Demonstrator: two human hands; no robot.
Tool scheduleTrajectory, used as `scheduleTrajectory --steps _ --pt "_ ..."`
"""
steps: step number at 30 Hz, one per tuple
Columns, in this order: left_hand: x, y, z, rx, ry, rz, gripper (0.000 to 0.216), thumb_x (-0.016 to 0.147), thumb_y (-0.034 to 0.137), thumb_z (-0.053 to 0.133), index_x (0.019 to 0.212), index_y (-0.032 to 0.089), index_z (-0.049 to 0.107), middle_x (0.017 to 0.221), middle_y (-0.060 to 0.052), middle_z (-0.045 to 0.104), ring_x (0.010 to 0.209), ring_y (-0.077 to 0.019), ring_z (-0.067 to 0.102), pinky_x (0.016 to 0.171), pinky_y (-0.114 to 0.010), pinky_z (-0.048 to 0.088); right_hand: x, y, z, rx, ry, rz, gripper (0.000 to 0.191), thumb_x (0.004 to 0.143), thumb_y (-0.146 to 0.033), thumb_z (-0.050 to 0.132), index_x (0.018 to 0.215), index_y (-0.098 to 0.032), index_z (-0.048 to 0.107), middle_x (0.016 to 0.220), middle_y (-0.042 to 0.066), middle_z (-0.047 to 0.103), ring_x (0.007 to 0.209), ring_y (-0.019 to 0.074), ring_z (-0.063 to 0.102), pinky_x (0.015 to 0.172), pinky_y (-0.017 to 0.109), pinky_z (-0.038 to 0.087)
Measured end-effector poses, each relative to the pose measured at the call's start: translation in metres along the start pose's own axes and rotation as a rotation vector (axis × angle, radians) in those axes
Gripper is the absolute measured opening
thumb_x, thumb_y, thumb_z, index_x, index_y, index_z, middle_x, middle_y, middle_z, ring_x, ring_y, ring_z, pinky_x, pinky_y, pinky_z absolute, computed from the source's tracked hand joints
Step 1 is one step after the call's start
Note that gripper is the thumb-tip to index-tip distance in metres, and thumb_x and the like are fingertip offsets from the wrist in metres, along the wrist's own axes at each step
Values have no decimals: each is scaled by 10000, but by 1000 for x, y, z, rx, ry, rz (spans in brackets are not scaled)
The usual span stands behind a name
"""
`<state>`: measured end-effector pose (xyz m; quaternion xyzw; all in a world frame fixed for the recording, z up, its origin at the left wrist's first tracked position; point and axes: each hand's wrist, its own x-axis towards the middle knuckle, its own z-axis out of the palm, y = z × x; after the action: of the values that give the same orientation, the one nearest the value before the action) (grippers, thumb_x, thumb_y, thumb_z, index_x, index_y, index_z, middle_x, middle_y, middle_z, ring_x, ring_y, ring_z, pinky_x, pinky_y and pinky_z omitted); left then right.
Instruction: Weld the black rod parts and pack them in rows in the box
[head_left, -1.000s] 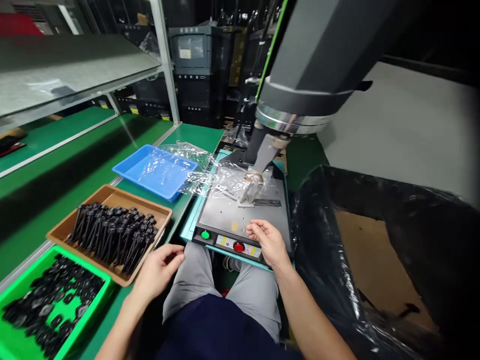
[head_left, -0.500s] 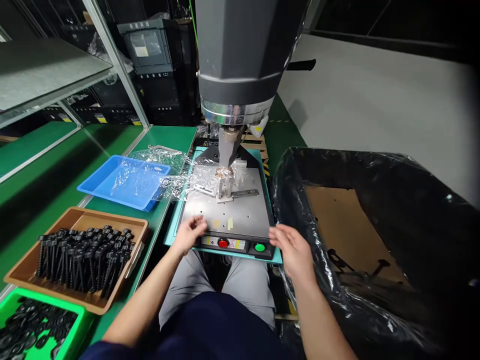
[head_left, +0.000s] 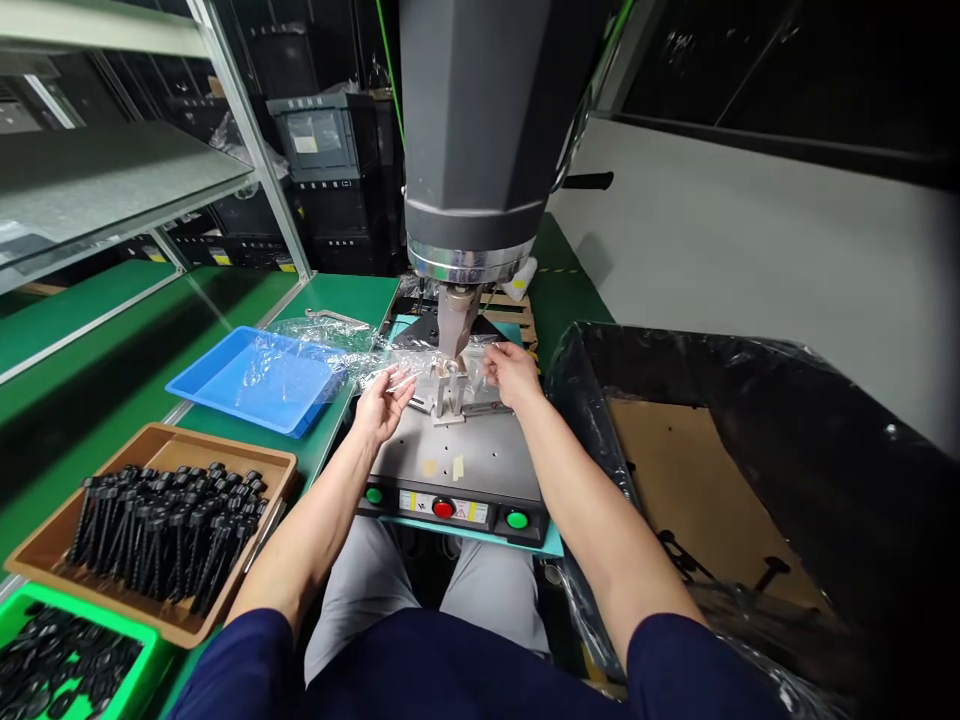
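Note:
A grey press machine (head_left: pixel 480 130) stands over a metal base plate (head_left: pixel 465 455), its horn (head_left: pixel 454 322) pointing down at a small fixture (head_left: pixel 448 392). Clear plastic film (head_left: pixel 360 352) lies across the fixture and spills left. My left hand (head_left: pixel 382 403) is at the fixture's left side, fingers curled on the film's edge. On the right of the fixture, my right hand (head_left: pixel 511 372) pinches the film close under the horn. Both forearms stretch over the plate.
Green, red and green buttons (head_left: pixel 444 509) line the machine's front panel. A blue tray (head_left: pixel 251 380) with film, a brown tray (head_left: pixel 161 520) of black rods and a green bin (head_left: pixel 52 665) of black parts sit left. A black-bag-lined carton (head_left: pixel 720 450) stands right.
Both hands left the front panel by the buttons and reached forward to the fixture under the horn, taking hold of the plastic film. The camera view tilted slightly.

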<state>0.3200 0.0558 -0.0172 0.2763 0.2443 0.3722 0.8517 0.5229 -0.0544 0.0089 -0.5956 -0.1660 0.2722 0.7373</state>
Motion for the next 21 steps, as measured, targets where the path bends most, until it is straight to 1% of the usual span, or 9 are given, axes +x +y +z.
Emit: scheduleTrajectory --steps 2,3,6,10,13,15,18,21 --pt "2 -3 5 21 -9 22 171 879 254 554 998 148 616 1078 -111 690 874 -179 695 782 -291 574 -1 1 -4 -20 36 -6 329 692 -424 755 751 -187 533 557 -56 530 373 59 432 313 174 216" --pt "2 -5 6 32 -8 25 178 882 246 550 1015 145 613 1075 -112 691 860 -175 696 757 -277 578 -2 2 -6 -23 52 -2 319 710 -415 750 756 -184 535 552 -58 524 357 49 403 306 175 199" --pt "3 -10 10 65 -16 15 227 882 258 563 1088 166 590 1102 -104 682 866 -172 694 699 -247 580 -2 7 -11 -4 96 36 300 741 -390 747 762 -179 535 542 -63 514 345 35 362 298 168 184" --pt "7 -14 15 65 -36 11 325 871 291 593 1186 225 549 1151 -80 660 941 -177 680 689 -223 568 4 10 -13 25 132 107 259 783 -350 728 776 -175 536 535 -66 508 346 29 357 294 154 181" --pt "8 -16 17 43 -45 6 300 854 296 615 1137 208 564 1144 -87 661 944 -184 679 704 -232 566 6 13 -15 10 148 146 200 825 -315 686 797 -168 554 539 -58 524 344 30 367 291 149 189" --pt "6 -16 17 43 -74 -10 267 843 305 629 1076 185 580 1140 -99 662 928 -181 681 723 -242 566 6 15 -17 3 162 140 180 833 -299 678 806 -163 563 538 -56 530 344 29 368 290 146 196" --pt "4 -18 17 48 -106 -25 238 834 305 639 1024 170 590 1129 -103 665 902 -169 684 740 -248 564 5 16 -19 11 193 119 187 824 -293 689 795 -163 558 526 -62 519 342 26 362 289 142 202" --pt "5 -20 20 58 -96 -13 228 825 282 649 1017 173 596 1100 -91 676 849 -158 688 703 -243 564 6 14 -20 1 231 119 204 819 -298 696 781 -170 543 522 -69 509 338 23 358 288 138 207"
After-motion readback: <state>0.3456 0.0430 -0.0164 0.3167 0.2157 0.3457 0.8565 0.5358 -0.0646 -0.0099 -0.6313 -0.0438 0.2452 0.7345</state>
